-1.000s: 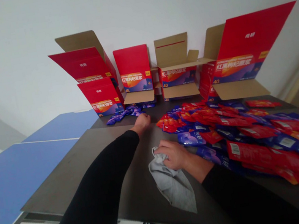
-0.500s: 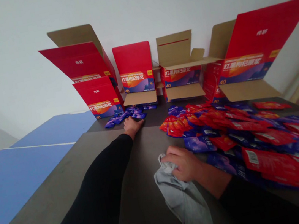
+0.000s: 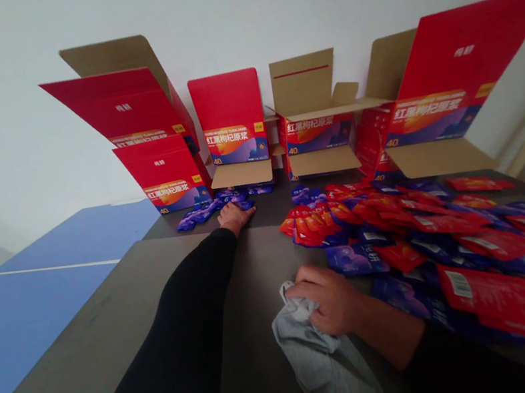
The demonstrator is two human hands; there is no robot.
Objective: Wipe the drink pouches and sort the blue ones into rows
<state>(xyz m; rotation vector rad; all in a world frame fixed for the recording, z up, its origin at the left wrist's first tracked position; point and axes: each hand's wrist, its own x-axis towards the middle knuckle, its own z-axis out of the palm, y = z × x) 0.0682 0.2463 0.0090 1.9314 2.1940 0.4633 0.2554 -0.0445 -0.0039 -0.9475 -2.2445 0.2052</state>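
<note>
Bunched grey cloth (image 3: 335, 363) is gripped by my right hand (image 3: 332, 298), its fingers wrapped round the top while the rest drapes down over the dark table. At the far side, my left hand (image 3: 234, 217) reaches out to a row of purple sachets (image 3: 195, 216). It lies on their near edge, thumb stretched out to the right and fingers apart; its fingertips are partly hidden. Right of my right hand spreads a large heap of red sachets (image 3: 509, 302) and purple sachets (image 3: 357, 259).
Red cartons with raised flaps line the wall: stacked ones at left (image 3: 165, 176), a middle carton (image 3: 231, 121), one beside it (image 3: 316, 133) and a wide-flapped one at right (image 3: 434, 105). A blue table (image 3: 46, 295) adjoins the dark tabletop (image 3: 122, 296) on the left.
The view has shifted slightly. Both hands keep nearly the same places, the right one still holding the cloth and the left one still at the purple sachets.
</note>
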